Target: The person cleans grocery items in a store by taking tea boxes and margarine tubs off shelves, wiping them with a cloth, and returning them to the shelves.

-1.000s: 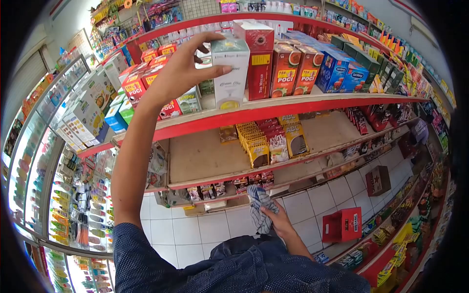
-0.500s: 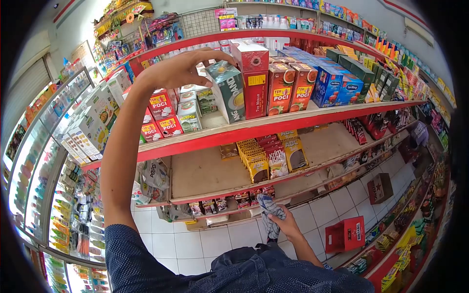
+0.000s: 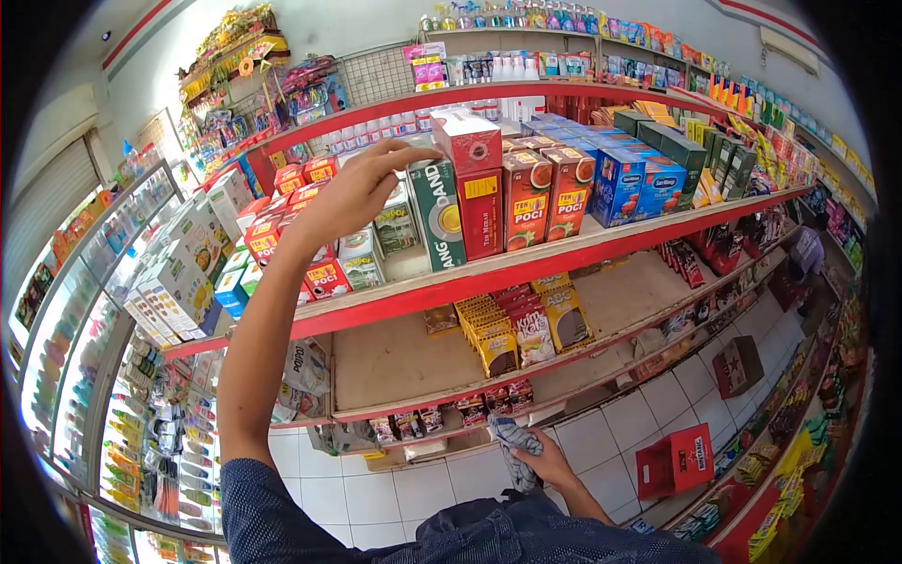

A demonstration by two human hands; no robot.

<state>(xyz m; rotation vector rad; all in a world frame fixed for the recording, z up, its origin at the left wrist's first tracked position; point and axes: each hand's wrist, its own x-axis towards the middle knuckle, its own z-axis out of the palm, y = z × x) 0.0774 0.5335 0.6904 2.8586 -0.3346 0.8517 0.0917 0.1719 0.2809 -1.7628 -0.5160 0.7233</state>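
Observation:
My left hand (image 3: 349, 195) reaches over the upper shelf, fingers stretched out, their tips at the top edge of a green tea box (image 3: 436, 218). That box stands upright against a tall red tea box (image 3: 480, 211), with another red box (image 3: 467, 141) on top. Left of my hand's box are smaller green-and-white boxes (image 3: 359, 258) and red Teh Poci boxes (image 3: 326, 278), partly hidden by my hand and forearm. Low near my body, my right hand (image 3: 547, 461) is closed around a grey-and-white checked cloth (image 3: 515, 439).
Brown Poci boxes (image 3: 526, 202) and blue boxes (image 3: 620, 183) continue rightward on the red-edged shelf (image 3: 564, 242). Below are yellow ABC sachets (image 3: 495, 350). A red carton (image 3: 675, 461) and a brown carton (image 3: 738, 367) sit on the tiled floor. A person (image 3: 806, 254) is at far right.
The green tea box has gone from tilted to upright beside the red box. My left hand's grasp across it has loosened, leaving fingertips at its top. The cloth stays in my right hand.

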